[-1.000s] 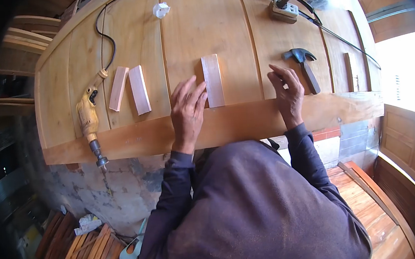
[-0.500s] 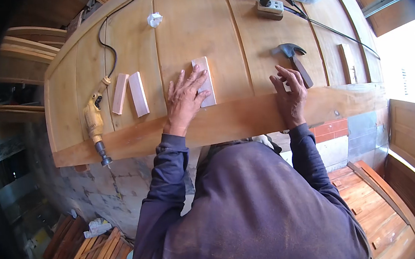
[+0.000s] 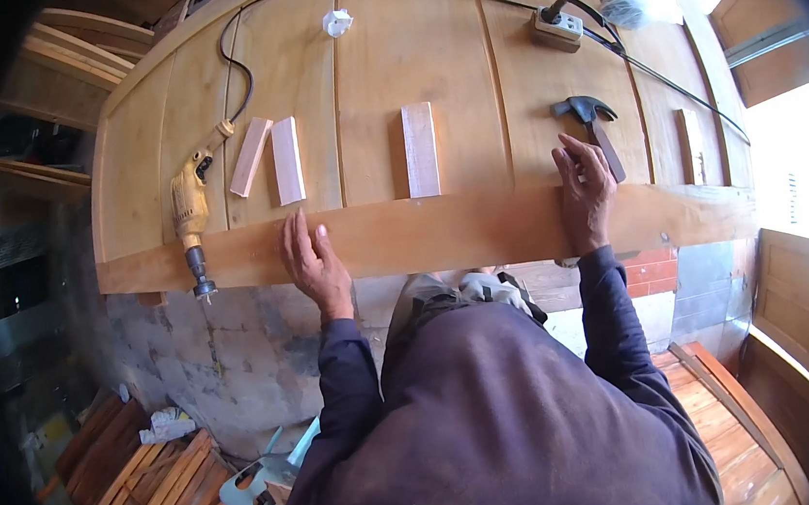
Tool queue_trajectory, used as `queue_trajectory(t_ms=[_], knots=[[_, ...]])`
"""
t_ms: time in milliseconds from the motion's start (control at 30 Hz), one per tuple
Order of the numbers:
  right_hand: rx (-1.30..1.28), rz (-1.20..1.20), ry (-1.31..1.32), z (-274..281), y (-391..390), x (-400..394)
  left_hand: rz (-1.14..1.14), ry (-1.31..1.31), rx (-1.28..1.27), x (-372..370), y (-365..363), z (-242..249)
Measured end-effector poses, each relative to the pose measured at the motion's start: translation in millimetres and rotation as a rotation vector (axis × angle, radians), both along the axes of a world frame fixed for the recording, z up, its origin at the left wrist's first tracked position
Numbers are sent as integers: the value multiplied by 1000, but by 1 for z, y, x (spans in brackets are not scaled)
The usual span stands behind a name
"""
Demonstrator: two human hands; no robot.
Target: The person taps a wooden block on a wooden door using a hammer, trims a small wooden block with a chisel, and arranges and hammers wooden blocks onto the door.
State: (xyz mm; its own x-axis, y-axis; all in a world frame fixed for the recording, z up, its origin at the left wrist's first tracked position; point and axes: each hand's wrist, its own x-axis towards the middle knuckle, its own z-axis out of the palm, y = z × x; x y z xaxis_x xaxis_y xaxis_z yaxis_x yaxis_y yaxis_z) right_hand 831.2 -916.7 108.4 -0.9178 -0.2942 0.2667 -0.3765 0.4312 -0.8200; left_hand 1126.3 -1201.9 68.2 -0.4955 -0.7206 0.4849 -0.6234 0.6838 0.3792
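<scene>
My left hand (image 3: 314, 261) is over the wooden rail at the panel's near edge, its fingers apart and holding nothing. Just beyond its fingertips lies a pale wood block (image 3: 288, 160), with a second, slanted block (image 3: 251, 157) to its left. Another block (image 3: 421, 151) lies alone near the middle of the wooden panel (image 3: 368, 71). My right hand (image 3: 585, 186) rests at the rail on the right with fingers curled, beside the handle of a claw hammer (image 3: 590, 116). Whether it holds something small is hidden.
A yellow drill (image 3: 190, 205) lies at the left, its chuck past the near edge. A power strip (image 3: 557, 29) with black cables, a plastic bag (image 3: 639, 6), crumpled white paper (image 3: 337, 23) and a narrow wood piece (image 3: 693, 147) are also on the panel.
My left hand has left the middle block and moved left and back toward me. My right hand stays beside the hammer. The view has shifted slightly.
</scene>
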Motion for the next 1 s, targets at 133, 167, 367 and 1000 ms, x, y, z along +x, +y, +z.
queue_trajectory(t_ms=[133,167,367,1000], knots=[[-20,-50,105,-13,-1,1,-35,26,24,-3,0,2],[-24,-70,130,-16,-2,2,-39,13,8,-2,-1,0],[42,-208,305,-42,-4,11,-121,-177,-8,9,-6,-8],[605,18,415,-62,5,143,-202,-223,-90,19,-16,-21]])
